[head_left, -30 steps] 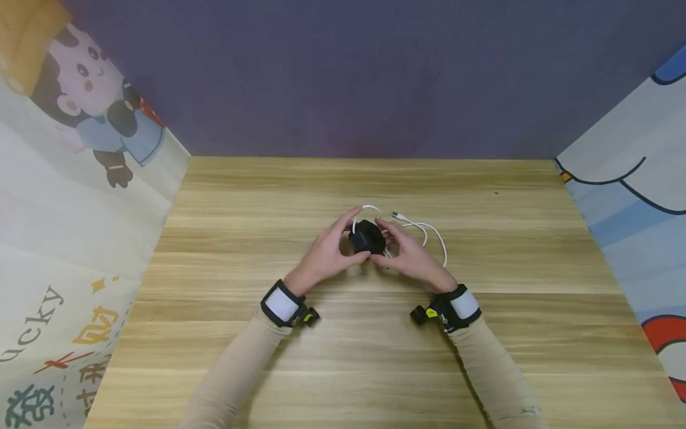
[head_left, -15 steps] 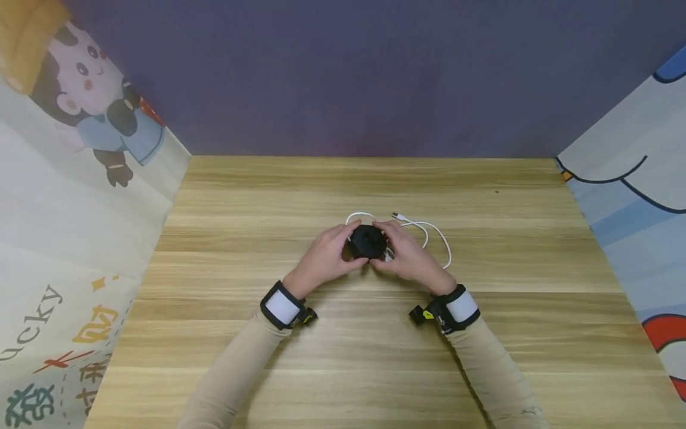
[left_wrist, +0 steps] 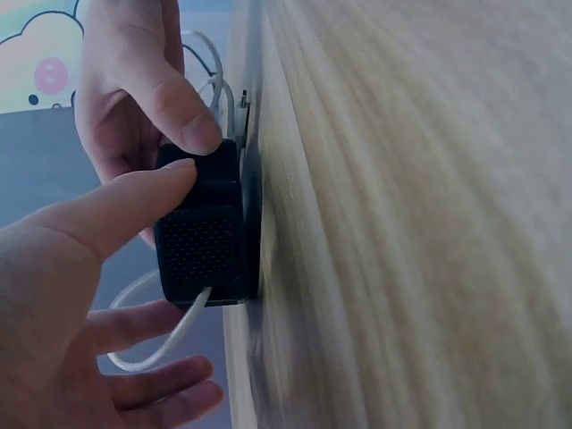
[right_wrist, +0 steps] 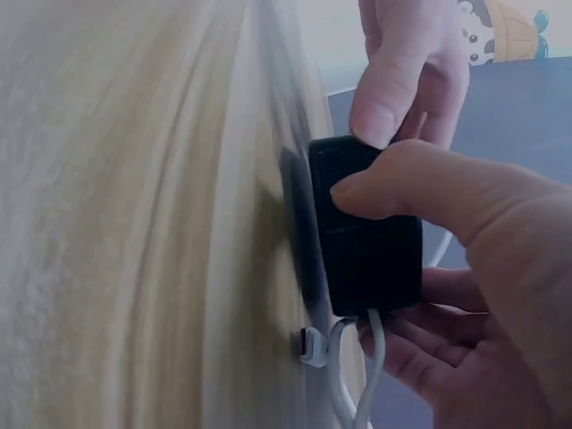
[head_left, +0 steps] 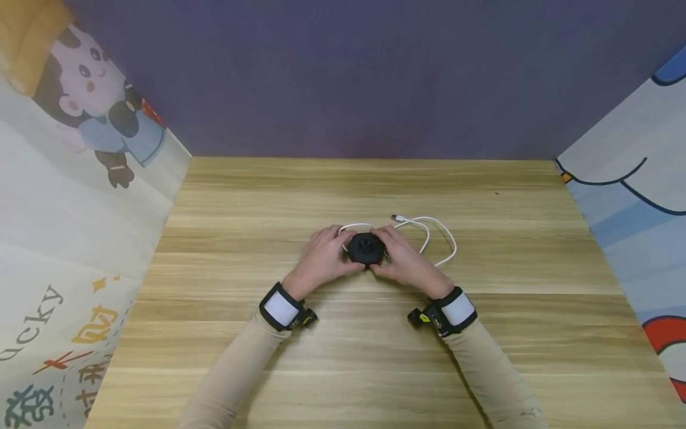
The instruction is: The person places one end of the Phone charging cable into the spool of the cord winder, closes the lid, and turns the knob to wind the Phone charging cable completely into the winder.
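Soft even light, faint shadows beside sleeves [head_left: 236, 369], hazy wrist views, blurred tabletop [left_wrist: 402, 223]

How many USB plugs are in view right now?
1 USB plug, lying on the wooden table beyond the right hand. Others may be hidden behind that hand or the black device.

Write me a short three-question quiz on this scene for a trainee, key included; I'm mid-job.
1. Multiple choice: How many hands hold the black object?
a) only one
b) both
c) neither

2. True or false: The plug of the white cable lies on the wooden table, to the right of the black object in the head view.

3. Count: How many wristbands show in the head view?

Key:
1. b: the left hand and the right hand hold it between them.
2. True.
3. Two, one on each wrist.
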Demonstrator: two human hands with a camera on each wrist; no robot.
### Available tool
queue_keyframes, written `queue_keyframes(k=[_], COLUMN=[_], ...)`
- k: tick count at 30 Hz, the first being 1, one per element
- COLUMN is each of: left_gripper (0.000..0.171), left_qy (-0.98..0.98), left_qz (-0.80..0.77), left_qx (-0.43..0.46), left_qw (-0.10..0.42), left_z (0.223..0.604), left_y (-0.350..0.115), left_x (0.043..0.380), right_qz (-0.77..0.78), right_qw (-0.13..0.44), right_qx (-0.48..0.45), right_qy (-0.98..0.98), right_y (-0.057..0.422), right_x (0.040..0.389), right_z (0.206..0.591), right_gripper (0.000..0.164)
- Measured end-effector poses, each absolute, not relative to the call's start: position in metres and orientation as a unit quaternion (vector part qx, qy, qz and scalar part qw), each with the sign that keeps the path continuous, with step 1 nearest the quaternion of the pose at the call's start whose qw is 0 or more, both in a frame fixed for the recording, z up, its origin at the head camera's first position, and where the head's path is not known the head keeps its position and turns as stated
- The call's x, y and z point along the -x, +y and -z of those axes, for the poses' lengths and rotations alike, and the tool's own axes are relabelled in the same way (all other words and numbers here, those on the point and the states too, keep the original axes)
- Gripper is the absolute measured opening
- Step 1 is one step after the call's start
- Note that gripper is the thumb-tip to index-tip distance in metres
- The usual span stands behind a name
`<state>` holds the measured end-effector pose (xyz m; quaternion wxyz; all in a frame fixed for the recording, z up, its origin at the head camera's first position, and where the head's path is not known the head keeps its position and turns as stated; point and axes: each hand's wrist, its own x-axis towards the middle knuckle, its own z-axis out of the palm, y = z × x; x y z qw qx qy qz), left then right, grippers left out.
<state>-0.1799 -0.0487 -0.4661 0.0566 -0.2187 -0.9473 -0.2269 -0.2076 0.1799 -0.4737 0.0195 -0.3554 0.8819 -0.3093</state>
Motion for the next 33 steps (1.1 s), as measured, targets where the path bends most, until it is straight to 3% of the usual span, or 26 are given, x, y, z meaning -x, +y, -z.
queue_keyframes(k=[20, 27, 33], left_gripper=[0.083, 0.082, 0.071], left_qy=[-0.955, -0.961, -0.938], left_qz=[0.224, 0.174, 0.172], left_qx=[0.19, 0.193, 0.273], left_qw=[0.026, 0.091, 0.127], left_z=[0.47, 0.462, 0.459], left_y=[-0.046, -0.043, -0.04], left_x=[0.173, 0.168, 0.171], right_qz=[0.312, 0.308, 0.308], right_qw=[0.057, 0.068, 0.066], right_qx=[0.342, 0.33, 0.329], right_qy=[0.885, 0.89, 0.89], right_y=[0.182, 0.183, 0.183], right_x=[0.208, 0.208, 0.208], right_z=[0.476, 0.473, 0.473], right_gripper=[0.081, 0.084, 0.082])
